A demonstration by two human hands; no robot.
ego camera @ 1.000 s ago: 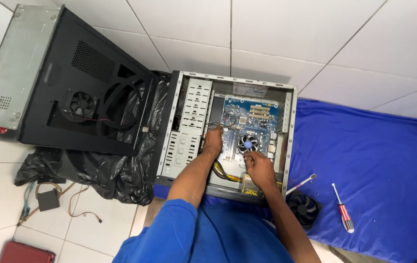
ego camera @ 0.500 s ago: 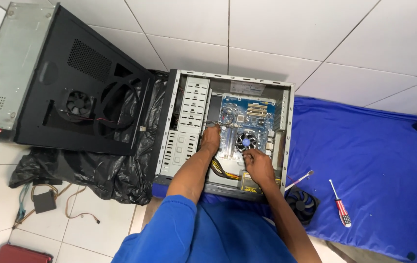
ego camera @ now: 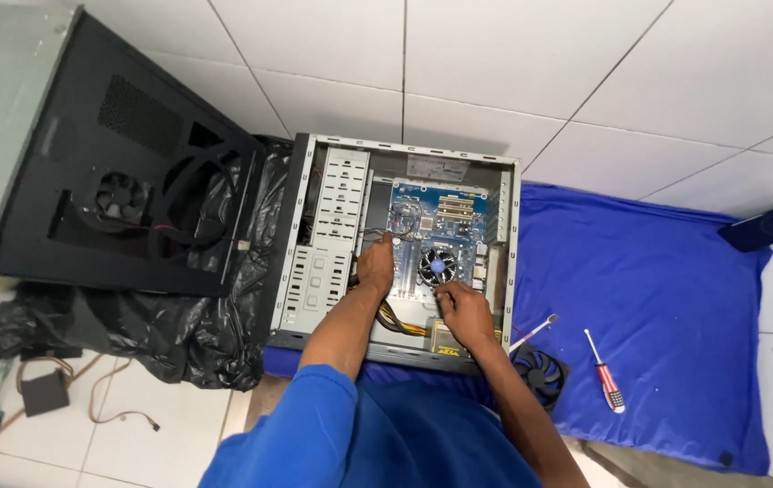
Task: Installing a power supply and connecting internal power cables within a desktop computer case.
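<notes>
Bare left hand (ego camera: 374, 265), fingers curled, rests on the blue motherboard (ego camera: 431, 217) beside the round cooler fan (ego camera: 438, 267). Right hand (ego camera: 464, 312), loosely closed, touches the fan's lower edge; grip unclear. Open computer case (ego camera: 314, 271) lies on a blue cloth (ego camera: 657, 289); red-handled screwdriver (ego camera: 605, 371) well apart.

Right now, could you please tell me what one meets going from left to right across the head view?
Black perforated side panel with a round fan → crumpled black plastic sheet → open grey metal computer case → left hand → right hand → loose black fan → red-handled screwdriver → blue cloth mat.
</notes>
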